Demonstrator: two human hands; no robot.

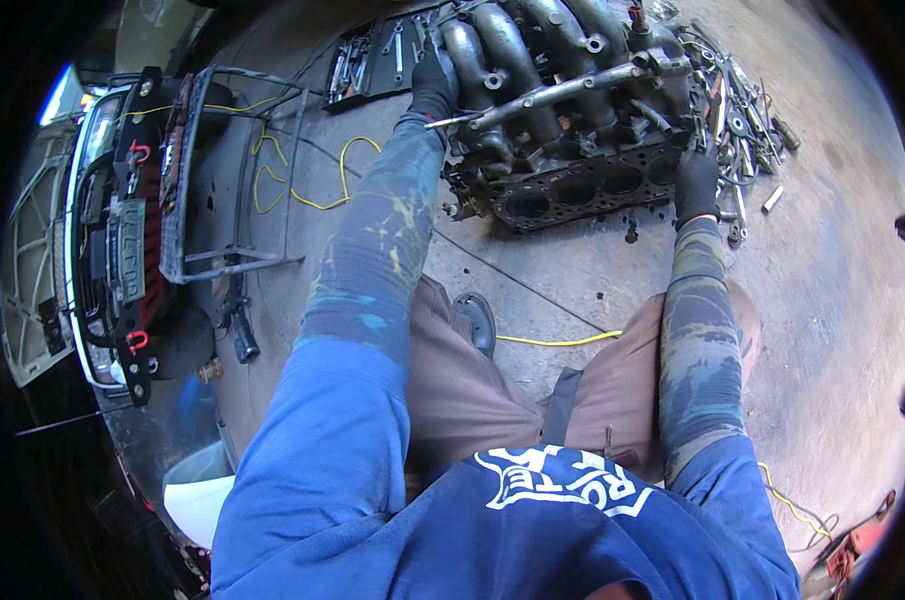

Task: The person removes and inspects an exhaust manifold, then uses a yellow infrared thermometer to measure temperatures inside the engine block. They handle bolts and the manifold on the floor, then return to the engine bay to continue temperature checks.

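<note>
A greasy engine (592, 190) sits on the concrete in front of me, a row of large round bores facing my way. Curved metal intake pipes (512, 65) rise over its top, and a long metal rail (562, 95) crosses them. My left hand (434, 85), in a black glove, reaches along the engine's left side against the outer pipe; its fingers blend into the dark parts there. At the right end, my right hand (697, 185), also gloved in black, is closed around the engine's lower corner, its fingertips partly hidden.
Wrenches lie in a dark tool tray (357, 65) at far left. Loose tools (737, 130) are heaped right of the engine, with a socket (772, 199) nearby. A yellow cord (562, 342) runs by my boot (475, 322). A metal frame (237, 265) and a vehicle front (107, 240) stand left.
</note>
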